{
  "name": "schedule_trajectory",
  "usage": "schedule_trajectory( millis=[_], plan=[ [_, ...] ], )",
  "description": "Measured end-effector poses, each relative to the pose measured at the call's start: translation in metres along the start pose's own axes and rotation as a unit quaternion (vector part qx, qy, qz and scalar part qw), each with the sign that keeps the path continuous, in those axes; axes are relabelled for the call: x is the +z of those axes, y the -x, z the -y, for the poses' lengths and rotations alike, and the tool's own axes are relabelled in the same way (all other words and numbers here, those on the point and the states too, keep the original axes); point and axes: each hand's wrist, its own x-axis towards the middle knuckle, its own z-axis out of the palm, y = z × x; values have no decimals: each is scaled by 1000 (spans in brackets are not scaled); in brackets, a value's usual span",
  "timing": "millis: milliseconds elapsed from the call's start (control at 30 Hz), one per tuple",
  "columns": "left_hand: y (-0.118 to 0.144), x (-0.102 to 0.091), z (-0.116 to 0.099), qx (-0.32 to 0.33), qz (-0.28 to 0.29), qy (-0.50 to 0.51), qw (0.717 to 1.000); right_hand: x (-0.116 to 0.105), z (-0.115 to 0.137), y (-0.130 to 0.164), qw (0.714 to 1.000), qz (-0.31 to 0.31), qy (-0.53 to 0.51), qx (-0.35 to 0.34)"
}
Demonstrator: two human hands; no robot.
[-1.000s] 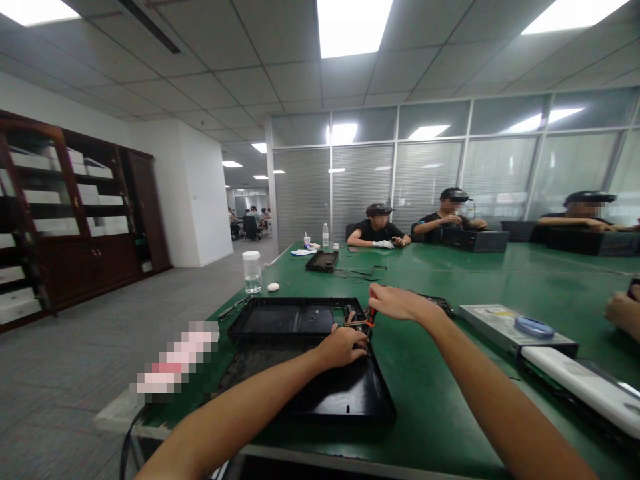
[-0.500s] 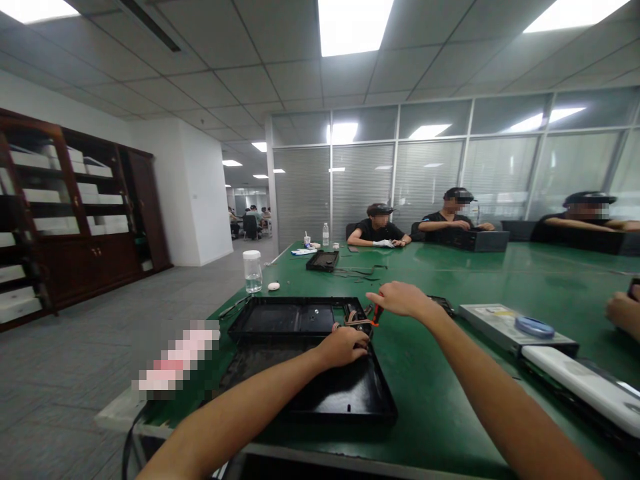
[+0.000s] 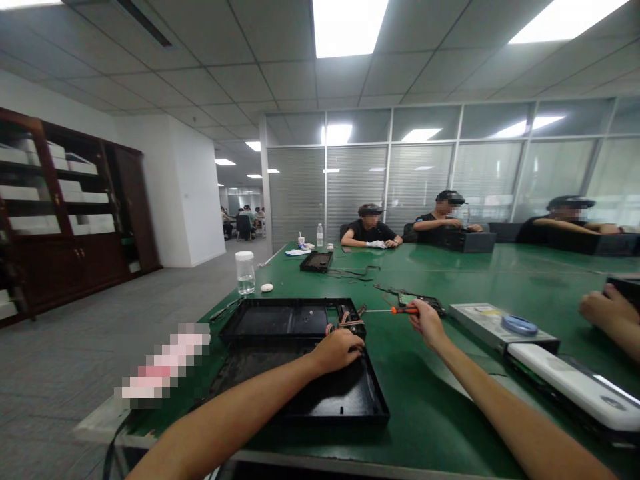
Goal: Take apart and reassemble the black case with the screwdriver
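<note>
My right hand (image 3: 427, 321) is closed on the orange-and-black handle of a screwdriver (image 3: 404, 310). Its thin shaft points left, level, toward the right end of an opened black plastic casing (image 3: 280, 320). At that end, flat ribbon-like wires (image 3: 345, 321) are bundled beside small dark parts. My left hand (image 3: 339, 350) lies over the casing where its two halves meet, fingers curled onto the right edge just below the wires. Nearest me is the casing's wide, shiny half (image 3: 345, 393); my left forearm crosses it.
A clear jar with a white lid (image 3: 245, 272) stands behind the casing. To the right are a grey metal drive (image 3: 493, 320) with a blue ring-shaped roll (image 3: 519, 325) and a white device (image 3: 575, 387). Another person's hand (image 3: 607, 313) is at far right; several people sit across the green table (image 3: 400, 267).
My right hand has moved right and down, and the screwdriver has gone from upright beside the wires to lying level. My left hand stays on the casing. The view has shifted slightly.
</note>
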Motion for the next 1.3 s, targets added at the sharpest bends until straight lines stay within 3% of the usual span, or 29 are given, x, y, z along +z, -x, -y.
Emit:
schedule_trajectory(
  millis=[167, 267, 433, 567, 700, 833, 900, 933, 1033, 1100, 1167, 1300],
  plan=[
    [-1, 0, 1, 46, 5, -33, 998, 13, -1, 2, 998, 13, -55, 13],
    [-2, 1, 3, 79, 1, -56, 995, 12, -2, 3, 996, 13, -87, 23],
    [-2, 3, 5, 179, 46, -112, 976, 7, 0, 1, 988, 13, -153, 25],
    [1, 0, 0, 209, 49, -133, 968, 11, 5, 1, 983, -10, -180, 35],
    [1, -6, -8, 217, 39, -133, 966, 19, 15, 6, 992, 26, -115, 34],
    [0, -19, -12, 217, 16, -157, 963, 36, 40, 32, 992, 84, 62, -72],
    [-1, -31, -15, 210, 16, -186, 960, 48, 58, 58, 960, 143, 177, -164],
    [-1, -38, -16, 202, 21, -204, 958, 54, 67, 74, 928, 196, 237, -208],
    [-1, -62, -17, 154, 44, -258, 953, 68, 84, 124, 781, 392, 403, -273],
    [-1, -77, -13, 102, 65, -284, 951, 70, 86, 151, 707, 431, 474, -299],
    [2, -88, -2, 41, 86, -292, 952, 64, 84, 166, 678, 428, 512, -309],
    [16, -95, 33, -56, 135, -255, 956, 46, 78, 174, 670, 395, 545, -313]
  ],
)
